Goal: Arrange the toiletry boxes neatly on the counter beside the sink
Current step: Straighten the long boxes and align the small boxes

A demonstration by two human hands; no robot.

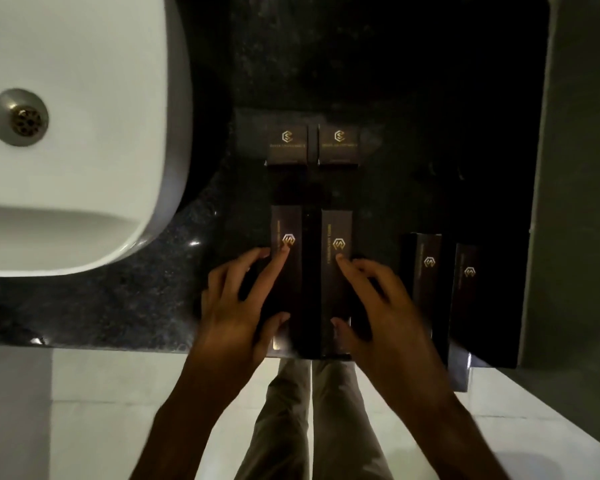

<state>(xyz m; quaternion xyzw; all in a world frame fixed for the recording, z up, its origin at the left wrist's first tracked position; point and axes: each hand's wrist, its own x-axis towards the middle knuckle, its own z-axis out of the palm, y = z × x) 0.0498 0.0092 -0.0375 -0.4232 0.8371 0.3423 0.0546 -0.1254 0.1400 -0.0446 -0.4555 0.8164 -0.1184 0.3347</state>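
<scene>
Two long dark boxes with gold logos lie side by side on the black granite counter, their near ends at its front edge. My left hand grips the left long box, thumb on its right side. My right hand grips the right long box, fingers over its right side. Beyond them sit two small square boxes, left and right, in a row. Two more long boxes, one beside the other, lie further right.
A white basin with a metal drain fills the left. A grey wall bounds the counter on the right. Below the counter edge are the pale tiled floor and my trouser legs.
</scene>
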